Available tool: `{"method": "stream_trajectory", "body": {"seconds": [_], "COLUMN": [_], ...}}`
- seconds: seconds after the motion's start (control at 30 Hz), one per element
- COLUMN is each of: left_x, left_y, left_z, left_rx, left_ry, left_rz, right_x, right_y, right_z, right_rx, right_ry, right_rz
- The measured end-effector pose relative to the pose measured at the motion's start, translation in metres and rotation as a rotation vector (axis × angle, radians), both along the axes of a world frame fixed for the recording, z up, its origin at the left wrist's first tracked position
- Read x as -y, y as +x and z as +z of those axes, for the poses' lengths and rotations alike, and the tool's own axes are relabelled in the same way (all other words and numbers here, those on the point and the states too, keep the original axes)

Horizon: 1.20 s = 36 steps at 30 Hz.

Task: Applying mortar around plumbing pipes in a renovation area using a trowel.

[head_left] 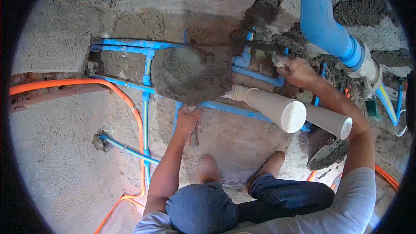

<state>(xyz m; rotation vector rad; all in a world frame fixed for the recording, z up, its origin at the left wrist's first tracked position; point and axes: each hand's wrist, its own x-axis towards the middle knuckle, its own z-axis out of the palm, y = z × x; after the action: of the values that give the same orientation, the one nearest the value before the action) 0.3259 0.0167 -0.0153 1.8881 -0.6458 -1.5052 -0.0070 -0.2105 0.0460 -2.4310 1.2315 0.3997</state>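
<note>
My left hand (187, 120) is closed at the near edge of a plasterer's hawk (222, 60), a flat square board. A heap of wet grey mortar (182, 71) covers much of the board. Below that hand juts a short handle-like piece (194, 137). To the right, my right hand (299, 73) is closed round the pale handle of a trowel (277, 62). Its blade is hard to tell from the dark wet mortar (262, 13) on the wall, beside a blue pipe elbow (243, 58).
Blue pipes (130, 43) run across the wall and down the left. Two capped cream pipes (277, 109) stick out between my arms. A thick blue pipe (327, 30) hangs at upper right. An orange conduit (65, 84) curves at left. A mortar-filled container (328, 154) stands below my right forearm.
</note>
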Motion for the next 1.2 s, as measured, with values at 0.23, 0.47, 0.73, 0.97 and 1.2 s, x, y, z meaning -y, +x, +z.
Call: {"method": "stream_trajectory", "body": {"seconds": [0.23,0.47,0.73,0.97,1.2], "left_x": [0.009,0.016,-0.01,0.02,0.03], "left_y": [0.005,-0.001,0.006,-0.013,-0.022], "left_z": [-0.005,0.001,-0.015,-0.001,-0.001], "left_rx": [0.078,0.036,0.198,0.084,0.025], "left_ry": [-0.061,-0.063,-0.123,-0.115,-0.052], "left_rz": [0.238,0.289,0.216,0.182,0.13], "right_x": [0.009,0.017,0.015,0.015,0.022], "right_y": [0.033,0.058,0.072,0.028,0.044], "right_z": [0.033,-0.001,0.017,0.022,0.039], "right_rx": [0.564,0.753,0.892,0.939,0.677], "right_ry": [1.044,1.646,1.671,1.534,1.131], "right_rz": [-0.662,-1.055,-1.386,-1.285,-1.057]}}
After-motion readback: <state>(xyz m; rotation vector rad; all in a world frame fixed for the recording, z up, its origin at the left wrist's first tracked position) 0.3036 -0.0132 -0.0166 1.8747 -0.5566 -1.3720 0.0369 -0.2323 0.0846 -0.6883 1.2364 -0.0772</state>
